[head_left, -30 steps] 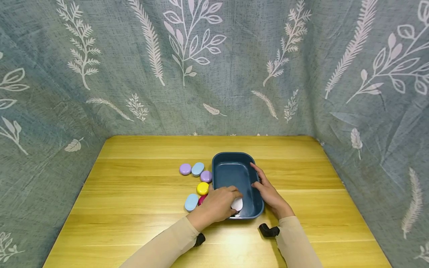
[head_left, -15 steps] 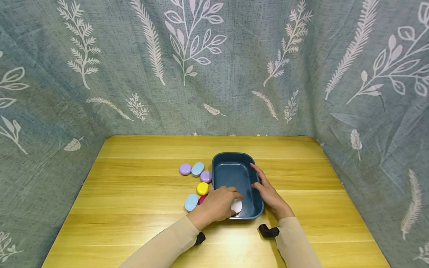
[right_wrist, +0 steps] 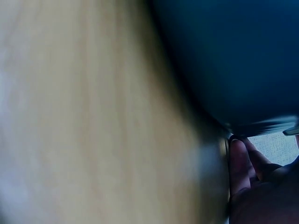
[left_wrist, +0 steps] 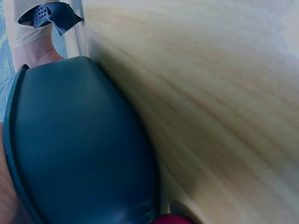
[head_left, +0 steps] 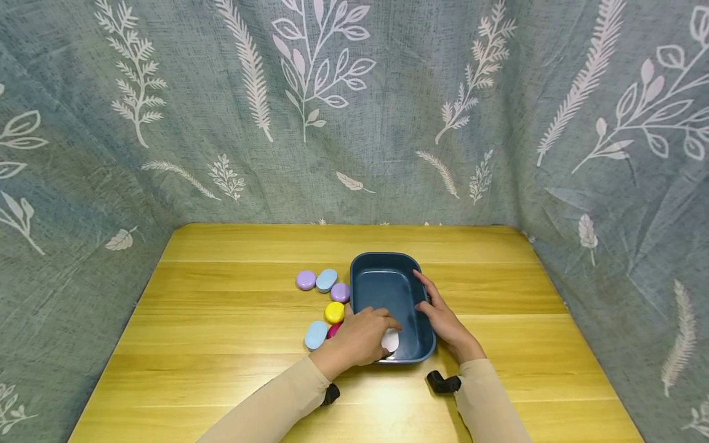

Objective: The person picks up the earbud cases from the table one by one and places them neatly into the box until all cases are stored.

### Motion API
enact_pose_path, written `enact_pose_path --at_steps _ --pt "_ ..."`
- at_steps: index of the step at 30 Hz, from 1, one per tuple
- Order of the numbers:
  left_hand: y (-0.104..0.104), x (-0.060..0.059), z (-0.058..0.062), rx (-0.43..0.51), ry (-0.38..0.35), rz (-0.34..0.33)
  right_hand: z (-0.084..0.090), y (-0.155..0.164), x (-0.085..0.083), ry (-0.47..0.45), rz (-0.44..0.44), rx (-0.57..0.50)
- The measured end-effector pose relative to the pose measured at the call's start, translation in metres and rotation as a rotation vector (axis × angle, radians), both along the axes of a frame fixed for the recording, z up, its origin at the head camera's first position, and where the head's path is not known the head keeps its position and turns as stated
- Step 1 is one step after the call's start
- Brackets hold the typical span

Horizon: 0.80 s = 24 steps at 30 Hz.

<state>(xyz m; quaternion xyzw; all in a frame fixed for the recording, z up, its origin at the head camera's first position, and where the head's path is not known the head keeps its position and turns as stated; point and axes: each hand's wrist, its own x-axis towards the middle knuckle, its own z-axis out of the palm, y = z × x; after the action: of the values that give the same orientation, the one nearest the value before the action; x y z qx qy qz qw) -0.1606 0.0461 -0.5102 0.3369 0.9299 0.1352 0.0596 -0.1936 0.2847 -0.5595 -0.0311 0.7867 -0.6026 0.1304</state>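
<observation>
We see the left hand (head_left: 360, 338) inside the near end of the dark blue tray (head_left: 388, 289) on the desk (head_left: 221, 344), its curled fingers holding a white case (head_left: 391, 339). The right hand (head_left: 443, 320) rests with straight fingers on the tray's right rim. Coloured cases (head_left: 327, 295) lie just left of the tray.

table (head_left: 221, 344): glossy varnished wood | tray (head_left: 388, 283): smooth matt blue plastic | backdrop (head_left: 388, 123): coarse woven cloth

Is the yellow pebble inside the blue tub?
No, the yellow pebble lies on the table, just left of the tub.
</observation>
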Motion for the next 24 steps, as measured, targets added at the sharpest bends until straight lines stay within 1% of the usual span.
enact_pose_path --at_steps 9,16,24 --pt "-0.0014 0.0006 0.0001 0.017 0.005 0.006 0.0031 -0.0011 0.0014 -0.026 -0.012 0.007" --pt "-0.0025 0.0000 -0.0026 0.035 0.007 0.007 0.0048 -0.0018 0.0028 -0.022 -0.014 0.008" --pt "-0.0044 -0.0009 -0.0040 0.058 0.027 0.004 0.0042 -0.0021 0.0016 -0.038 -0.015 -0.002"
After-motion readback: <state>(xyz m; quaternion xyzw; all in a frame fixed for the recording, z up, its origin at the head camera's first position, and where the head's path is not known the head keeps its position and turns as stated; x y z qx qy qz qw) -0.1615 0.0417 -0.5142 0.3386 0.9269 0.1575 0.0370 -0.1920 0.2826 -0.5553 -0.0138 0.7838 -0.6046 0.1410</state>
